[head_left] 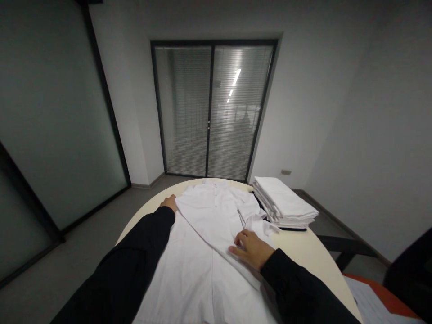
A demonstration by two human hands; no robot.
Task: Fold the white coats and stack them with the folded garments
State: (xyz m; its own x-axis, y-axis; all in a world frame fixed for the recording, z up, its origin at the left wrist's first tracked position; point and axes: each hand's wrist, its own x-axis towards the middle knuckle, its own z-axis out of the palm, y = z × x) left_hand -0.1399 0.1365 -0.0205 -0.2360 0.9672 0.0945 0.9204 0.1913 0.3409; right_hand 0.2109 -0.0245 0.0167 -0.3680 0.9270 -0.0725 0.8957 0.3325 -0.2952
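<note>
A white shirt (192, 265) is spread on a pale round table, its collar at the far edge. One long sleeve lies diagonally across its front, and another part is bunched at the right. At the upper left edge of the shirt, my left hand (169, 202) has its fingers curled together at the fabric, with the fingertips partly hidden. My right hand (252, 249) rests on the right side of the shirt, fingers loosely bent and thumb apart, gripping nothing.
A stack of folded white cloth (285, 200) stands on a dark, flat item at the table's (303, 252) right rim. Beyond the table are glass doors with blinds (209, 112). Papers (366, 299) on something orange and a dark chair are at the lower right.
</note>
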